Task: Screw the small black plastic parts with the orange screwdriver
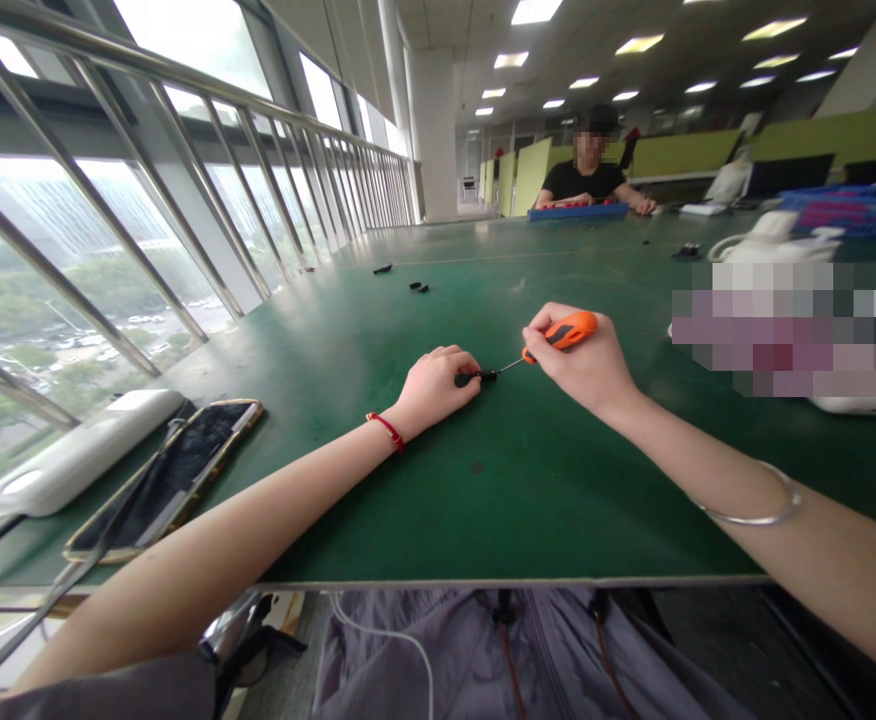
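Note:
My left hand [442,384] rests on the green tabletop [438,500], its fingers closed round a small black part [487,376] whose exact kind I cannot make out. To its right, my right hand [584,350] grips an orange and black screwdriver [574,328]. The metal shaft slants down to the left, and its tip meets or lies very near the right end of the black part. Farther off on the table lie small black pieces [418,288] and another dark piece [383,269].
A phone [175,480] with a cable across it lies at the left beside a white device [85,450]. Metal railings [258,130] run along the windows. Across the table a person [592,170] sits behind a blue tray [577,212]. A blue basket [850,210] stands far right.

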`<state>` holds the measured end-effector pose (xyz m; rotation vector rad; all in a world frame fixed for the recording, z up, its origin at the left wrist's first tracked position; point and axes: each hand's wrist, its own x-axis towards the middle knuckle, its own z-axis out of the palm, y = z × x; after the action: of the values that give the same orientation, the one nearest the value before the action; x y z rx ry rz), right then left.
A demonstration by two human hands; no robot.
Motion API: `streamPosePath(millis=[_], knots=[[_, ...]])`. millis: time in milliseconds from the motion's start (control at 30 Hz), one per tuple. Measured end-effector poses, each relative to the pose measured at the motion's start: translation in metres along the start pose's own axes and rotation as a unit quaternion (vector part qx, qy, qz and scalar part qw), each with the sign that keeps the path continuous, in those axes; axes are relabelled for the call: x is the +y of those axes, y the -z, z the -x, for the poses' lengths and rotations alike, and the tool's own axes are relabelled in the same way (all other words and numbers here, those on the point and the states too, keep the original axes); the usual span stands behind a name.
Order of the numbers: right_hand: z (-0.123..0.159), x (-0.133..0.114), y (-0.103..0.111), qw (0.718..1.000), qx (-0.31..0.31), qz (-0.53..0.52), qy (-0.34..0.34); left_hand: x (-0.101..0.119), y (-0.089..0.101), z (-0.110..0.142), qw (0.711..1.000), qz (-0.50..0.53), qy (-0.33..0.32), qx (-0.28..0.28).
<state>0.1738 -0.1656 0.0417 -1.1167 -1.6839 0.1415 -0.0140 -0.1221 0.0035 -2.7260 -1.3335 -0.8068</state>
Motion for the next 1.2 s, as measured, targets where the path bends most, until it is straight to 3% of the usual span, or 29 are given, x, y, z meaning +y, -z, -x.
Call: streamPosePath(millis=[1200], knots=[[-0.0005,-0.0003,-0.0003,0.999,-0.034,-0.010,0.003,-0.0008,0.0021,0.0005,0.999,0.018,-0.029,-0.010]])
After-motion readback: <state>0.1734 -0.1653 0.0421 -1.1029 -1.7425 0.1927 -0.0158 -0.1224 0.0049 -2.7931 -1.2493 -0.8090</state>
